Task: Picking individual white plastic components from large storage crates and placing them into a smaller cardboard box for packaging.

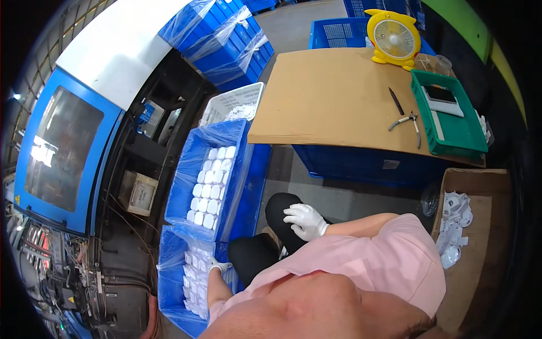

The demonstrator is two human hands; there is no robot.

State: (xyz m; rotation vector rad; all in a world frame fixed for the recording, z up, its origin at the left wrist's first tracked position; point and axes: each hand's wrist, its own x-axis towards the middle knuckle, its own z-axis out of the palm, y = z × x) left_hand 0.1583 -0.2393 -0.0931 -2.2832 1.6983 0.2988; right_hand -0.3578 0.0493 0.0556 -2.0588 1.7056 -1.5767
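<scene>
Your left hand, in a white glove, is at the inner side of the near blue bin, beside the rows of white moulded parts stacked in its plastic liner; whether its fingers grip a part or only touch one, you cannot tell from here. Your right hand, gloved too, rests over your knee with loosely spread fingers and no part visible in it. The step in hand looks like placing or straightening parts in that near bin — a judgement from the reach alone. The next move seems to call for a light, level touch along the row, so that neighbouring stacks stay upright. Just beyond, the far blue bin holds neat rows of white rounded-square parts; the nippers lie unused on the cardboard-topped bench.
</scene>
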